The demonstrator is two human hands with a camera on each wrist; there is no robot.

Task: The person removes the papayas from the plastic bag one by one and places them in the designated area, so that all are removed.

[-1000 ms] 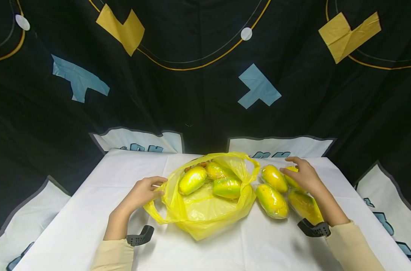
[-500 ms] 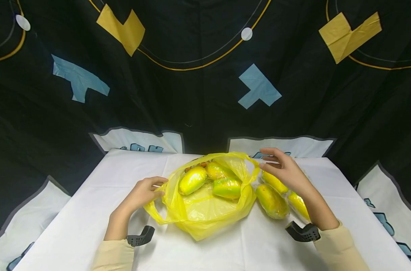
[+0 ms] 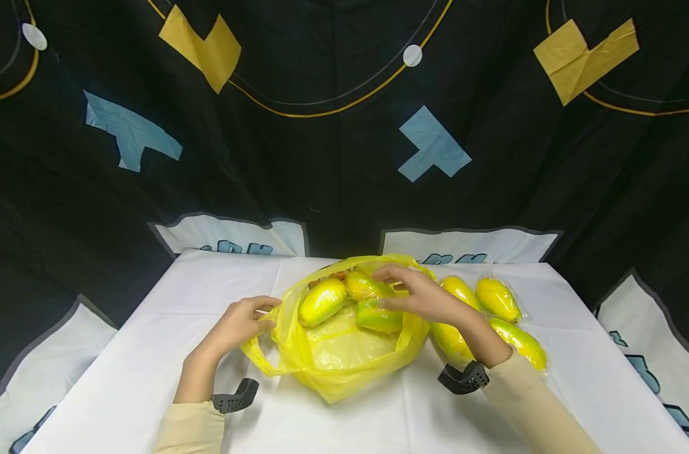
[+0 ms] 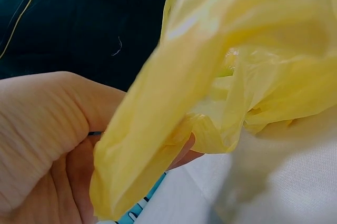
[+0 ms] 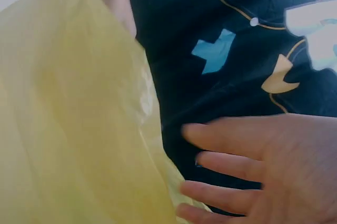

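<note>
A yellow plastic bag [image 3: 333, 378] lies on the white table with its mouth open. Inside it are several yellow-green fruits that look like mangoes [image 3: 323, 302] in clear wrap, with something reddish behind them. My left hand [image 3: 239, 325] pinches the bag's left rim; the left wrist view shows the film [image 4: 142, 134] passing between thumb and fingers. Over the bag's right side is my right hand [image 3: 421, 296], its fingers spread at the mouth, beside a greenish mango [image 3: 378, 315]. The right wrist view shows those fingers extended, holding nothing.
To the right of the bag, several wrapped mangoes [image 3: 498, 299] lie on the white table [image 3: 151, 359], partly hidden by my right forearm. A black patterned curtain [image 3: 322, 164] hangs behind the table. Dark wrist devices [image 3: 464, 378] sit on both wrists.
My right hand has swung left from above the loose mangoes to the bag's mouth, uncovering the mangoes on the far right. My left hand keeps its place on the bag.
</note>
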